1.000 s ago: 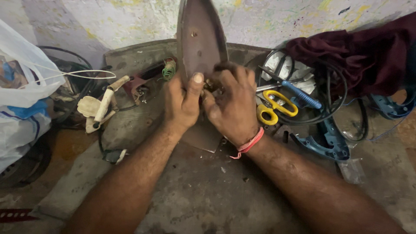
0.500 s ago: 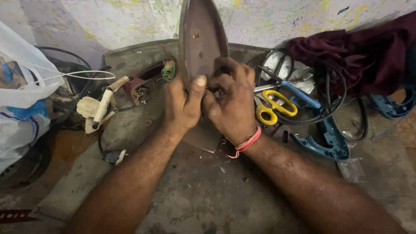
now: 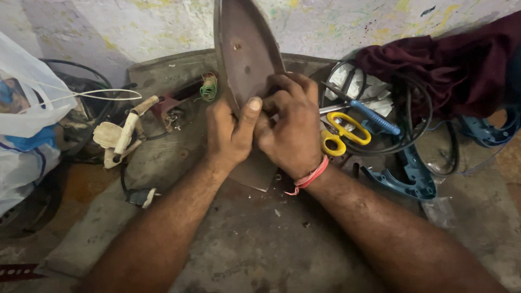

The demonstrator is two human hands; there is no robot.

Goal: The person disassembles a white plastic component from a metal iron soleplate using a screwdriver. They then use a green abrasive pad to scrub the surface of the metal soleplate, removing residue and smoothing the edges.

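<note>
White plastic bag (image 3: pixel 24 116) with blue patches slumped at nine o'clock, thin and crinkled. At centre, a soleplate (image 3: pixel 247 59): dull brown metal, flat, smooth, teardrop-shaped, propped on the rough grey slab (image 3: pixel 255 239), long axis running six to twelve, tip toward twelve against the mottled wall. Left hand (image 3: pixel 228 133) gripping its left edge, thumb pressed flat on the face; right hand (image 3: pixel 290 130) curled over its lower right. Yellow scissors (image 3: pixel 342 135) at three o'clock, beside a blue-handled screwdriver (image 3: pixel 372 116).

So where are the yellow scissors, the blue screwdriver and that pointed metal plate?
yellow scissors (image 3: pixel 343 134): head view, on the handle loops.
blue screwdriver (image 3: pixel 374 118): head view, on its blue handle.
pointed metal plate (image 3: pixel 247 51): head view, on its bare upper face.
</note>
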